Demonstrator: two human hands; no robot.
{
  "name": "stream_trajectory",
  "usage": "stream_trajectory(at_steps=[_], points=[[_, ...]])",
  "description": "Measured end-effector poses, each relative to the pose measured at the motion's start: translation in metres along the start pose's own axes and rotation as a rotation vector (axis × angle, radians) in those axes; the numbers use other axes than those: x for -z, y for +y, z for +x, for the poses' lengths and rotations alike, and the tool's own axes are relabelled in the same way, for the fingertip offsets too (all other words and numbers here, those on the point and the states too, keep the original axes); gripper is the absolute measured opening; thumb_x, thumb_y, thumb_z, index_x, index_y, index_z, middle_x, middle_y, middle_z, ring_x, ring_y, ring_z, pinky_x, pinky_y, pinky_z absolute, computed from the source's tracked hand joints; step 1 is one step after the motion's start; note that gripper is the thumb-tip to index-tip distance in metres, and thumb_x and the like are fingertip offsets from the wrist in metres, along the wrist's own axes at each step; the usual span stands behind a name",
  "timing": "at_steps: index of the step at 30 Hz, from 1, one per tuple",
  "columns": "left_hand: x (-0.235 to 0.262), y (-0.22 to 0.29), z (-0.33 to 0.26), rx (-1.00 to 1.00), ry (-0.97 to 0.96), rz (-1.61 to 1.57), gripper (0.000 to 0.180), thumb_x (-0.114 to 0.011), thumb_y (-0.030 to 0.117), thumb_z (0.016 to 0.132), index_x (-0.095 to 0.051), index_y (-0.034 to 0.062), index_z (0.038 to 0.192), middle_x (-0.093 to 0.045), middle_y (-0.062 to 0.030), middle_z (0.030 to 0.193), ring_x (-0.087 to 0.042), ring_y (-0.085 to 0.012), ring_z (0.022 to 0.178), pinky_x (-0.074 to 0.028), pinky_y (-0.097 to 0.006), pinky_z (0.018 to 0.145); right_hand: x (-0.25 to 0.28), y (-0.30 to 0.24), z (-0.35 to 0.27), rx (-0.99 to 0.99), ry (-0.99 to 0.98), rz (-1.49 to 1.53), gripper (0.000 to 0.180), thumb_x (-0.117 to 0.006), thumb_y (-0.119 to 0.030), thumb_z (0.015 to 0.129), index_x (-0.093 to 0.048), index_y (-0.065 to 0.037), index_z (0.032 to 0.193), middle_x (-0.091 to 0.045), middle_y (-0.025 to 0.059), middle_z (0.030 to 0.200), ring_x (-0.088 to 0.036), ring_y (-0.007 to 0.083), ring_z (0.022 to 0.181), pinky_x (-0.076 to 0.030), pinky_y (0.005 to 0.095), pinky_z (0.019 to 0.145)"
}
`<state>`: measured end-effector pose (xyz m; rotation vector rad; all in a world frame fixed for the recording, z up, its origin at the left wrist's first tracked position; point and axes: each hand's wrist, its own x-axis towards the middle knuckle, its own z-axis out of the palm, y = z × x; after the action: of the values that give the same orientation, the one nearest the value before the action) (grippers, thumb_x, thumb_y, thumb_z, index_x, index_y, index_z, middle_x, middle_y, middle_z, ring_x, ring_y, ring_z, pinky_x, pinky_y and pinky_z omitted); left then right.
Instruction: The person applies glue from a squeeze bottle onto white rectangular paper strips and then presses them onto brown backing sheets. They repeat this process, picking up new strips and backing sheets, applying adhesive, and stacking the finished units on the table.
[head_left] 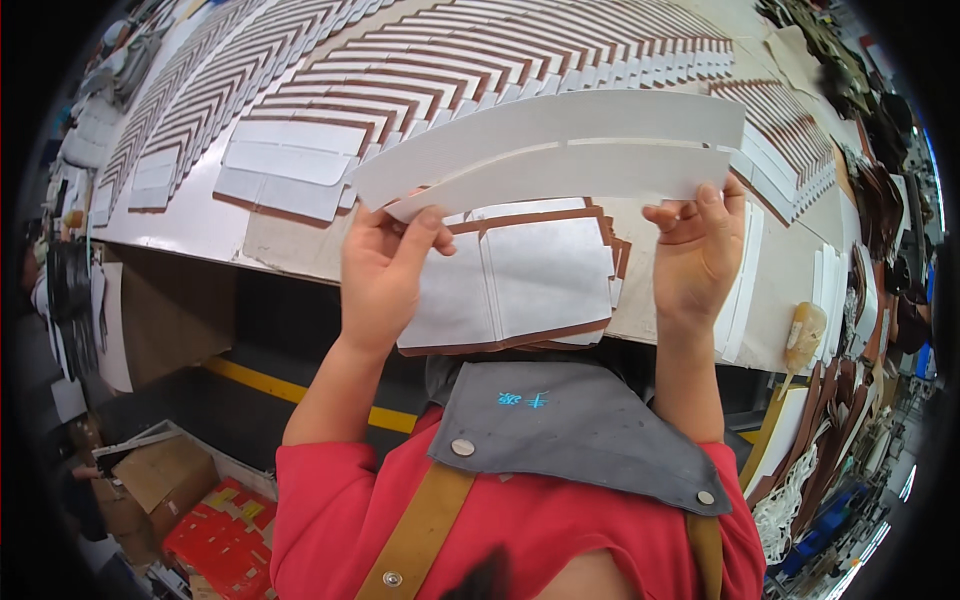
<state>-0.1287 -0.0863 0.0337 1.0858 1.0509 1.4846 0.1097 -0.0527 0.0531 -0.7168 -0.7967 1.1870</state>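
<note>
Between my two hands a long white sheet (560,136) with a narrow slit along its length is held up above the table edge, bowed slightly. My left hand (392,255) pinches its lower left corner between thumb and fingers. At the lower right corner, my right hand (702,235) grips it the same way, thumb in front. Just below lies a stack of white panels with brown edges (545,270), creased down the middle, at the table's front edge. The sheet covers part of the rows behind it.
Long overlapping rows of white, brown-edged panels (300,150) fan across the table (290,243). More rows (790,140) lie at the right. White strips (740,285) and a yellowish bottle (803,335) are by the right edge. A box with red pieces (225,530) stands at lower left.
</note>
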Motion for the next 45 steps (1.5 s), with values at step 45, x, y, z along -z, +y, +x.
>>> stream_trajectory(at_steps=[45], points=[[0.046,-0.007,-0.074,0.356,0.059,0.661,0.034,-0.058,0.004,0.084,-0.056,0.0058,0.118,-0.054,-0.0077,0.082,-0.050,-0.0140,0.064,-0.044,-0.025,0.059,0.031,0.026,-0.052,-0.363,-0.311,-1.017,0.031,-0.052,0.004,0.084,-0.061,-0.003,0.113,-0.045,0.0012,0.078,-0.043,0.0045,0.054,-0.037,0.0174,0.045]])
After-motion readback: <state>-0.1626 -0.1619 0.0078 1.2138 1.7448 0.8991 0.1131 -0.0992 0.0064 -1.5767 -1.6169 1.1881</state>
